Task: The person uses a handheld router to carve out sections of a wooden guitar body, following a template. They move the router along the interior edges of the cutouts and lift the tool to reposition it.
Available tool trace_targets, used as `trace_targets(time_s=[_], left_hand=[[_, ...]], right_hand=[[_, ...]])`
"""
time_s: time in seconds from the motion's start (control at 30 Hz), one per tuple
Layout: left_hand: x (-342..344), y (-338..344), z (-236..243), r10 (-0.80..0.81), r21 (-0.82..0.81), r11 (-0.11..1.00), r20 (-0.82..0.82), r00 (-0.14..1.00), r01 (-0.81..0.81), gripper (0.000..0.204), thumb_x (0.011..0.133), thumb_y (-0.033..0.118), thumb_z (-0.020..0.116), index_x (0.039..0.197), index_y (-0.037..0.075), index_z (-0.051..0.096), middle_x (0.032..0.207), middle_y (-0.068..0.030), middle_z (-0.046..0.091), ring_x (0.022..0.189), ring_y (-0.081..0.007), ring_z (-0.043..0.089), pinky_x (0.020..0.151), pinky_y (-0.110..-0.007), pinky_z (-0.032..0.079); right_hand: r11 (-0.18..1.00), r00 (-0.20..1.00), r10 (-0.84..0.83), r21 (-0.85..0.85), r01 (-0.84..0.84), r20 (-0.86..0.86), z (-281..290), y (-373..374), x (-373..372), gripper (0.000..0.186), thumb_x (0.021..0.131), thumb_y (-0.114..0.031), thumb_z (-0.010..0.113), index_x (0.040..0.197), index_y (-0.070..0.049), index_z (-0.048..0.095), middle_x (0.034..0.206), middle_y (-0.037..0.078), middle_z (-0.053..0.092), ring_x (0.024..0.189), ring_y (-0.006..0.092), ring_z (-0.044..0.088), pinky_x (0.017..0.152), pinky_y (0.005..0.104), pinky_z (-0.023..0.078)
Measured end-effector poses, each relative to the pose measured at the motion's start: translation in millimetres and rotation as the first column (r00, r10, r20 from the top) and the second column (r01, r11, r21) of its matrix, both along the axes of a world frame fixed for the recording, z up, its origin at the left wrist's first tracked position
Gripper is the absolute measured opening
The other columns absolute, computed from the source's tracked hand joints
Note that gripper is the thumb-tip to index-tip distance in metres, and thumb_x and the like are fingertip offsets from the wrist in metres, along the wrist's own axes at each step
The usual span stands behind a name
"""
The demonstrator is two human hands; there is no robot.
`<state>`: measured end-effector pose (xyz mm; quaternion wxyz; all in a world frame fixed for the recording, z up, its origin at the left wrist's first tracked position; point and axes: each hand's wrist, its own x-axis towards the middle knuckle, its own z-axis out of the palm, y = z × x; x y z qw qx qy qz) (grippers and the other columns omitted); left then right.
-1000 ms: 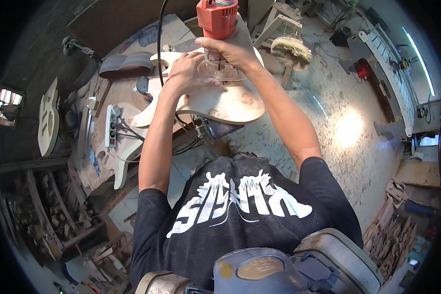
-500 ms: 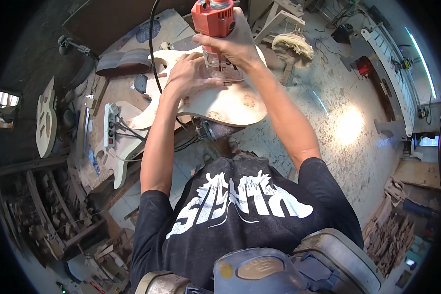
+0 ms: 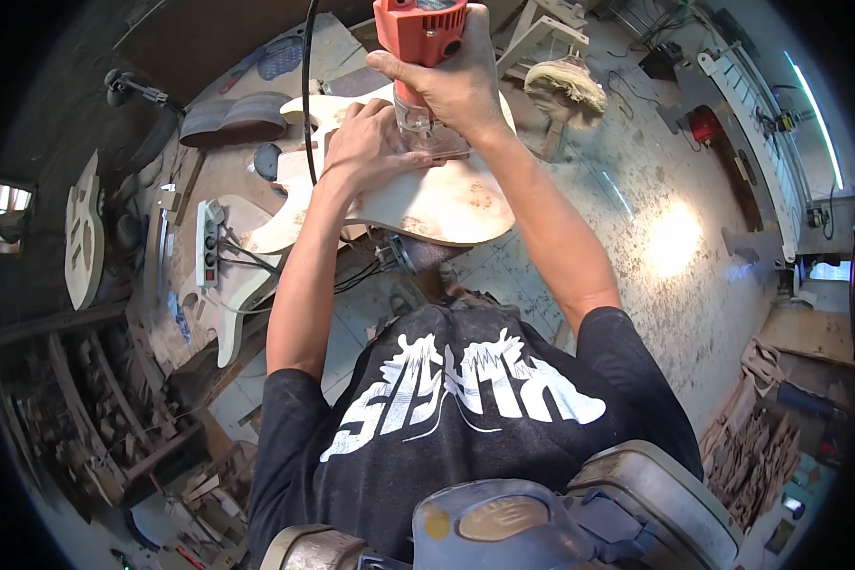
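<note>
My right hand [image 3: 451, 90] is wrapped around the body of a red handheld router [image 3: 418, 28] with a clear base [image 3: 430, 142], standing on a pale wooden guitar body [image 3: 451, 201] with brownish speckled marks. My left hand [image 3: 366, 142] is closed against the left side of the router's base, thumb along its near edge and fingertips partly hidden behind it. A black cord [image 3: 307, 114] hangs just left of that hand.
A workbench [image 3: 166, 313] carries a white power strip [image 3: 207, 256], another guitar body [image 3: 230, 332] and curved dark forms [image 3: 233, 119]. A pale guitar body [image 3: 84, 242] stands at left. A white wooden frame [image 3: 541, 43], long metal rail [image 3: 760, 161] and wood offcuts [image 3: 95, 408] surround the bench.
My right hand and the router have shifted slightly upward in the view, with my left hand keeping alongside the base. The grips look the same.
</note>
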<state>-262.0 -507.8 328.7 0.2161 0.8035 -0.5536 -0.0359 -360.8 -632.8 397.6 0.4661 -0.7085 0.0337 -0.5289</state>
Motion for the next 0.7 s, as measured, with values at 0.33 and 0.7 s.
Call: trace_targets(time_s=[0.33, 0.7], left_hand=[[12.0, -2.3, 1.6, -0.043, 0.081, 0.996, -0.048, 0.998, 0.046, 0.077, 0.060, 0.058, 0.090, 0.113, 0.005, 0.071, 0.118, -0.0081, 0.065, 0.117, -0.0328, 0.053, 0.100, -0.046, 0.049], [12.5, -6.8, -6.6, -0.067, 0.044, 0.997, -0.052, 0.996, 0.069, 0.073, 0.062, 0.055, 0.090, 0.111, 0.005, 0.072, 0.124, -0.0098, 0.065, 0.122, -0.0340, 0.053, 0.103, -0.046, 0.048]], right_hand=[[0.998, 0.994, -0.021, 0.049, 0.026, -0.103, 0.2, 7.8, -5.2, 0.074, 0.073, -0.016, 0.095, 0.128, -0.003, 0.048, 0.118, 0.012, 0.063, 0.109, 0.0236, 0.064, 0.093, 0.0369, 0.052], [0.932, 0.907, 0.350, -0.015, -0.363, -0.233, -8.7, -54.7, -10.3, 0.089, 0.067, -0.031, 0.098, 0.137, -0.005, 0.051, 0.116, 0.007, 0.068, 0.106, 0.0151, 0.067, 0.095, 0.0323, 0.055]])
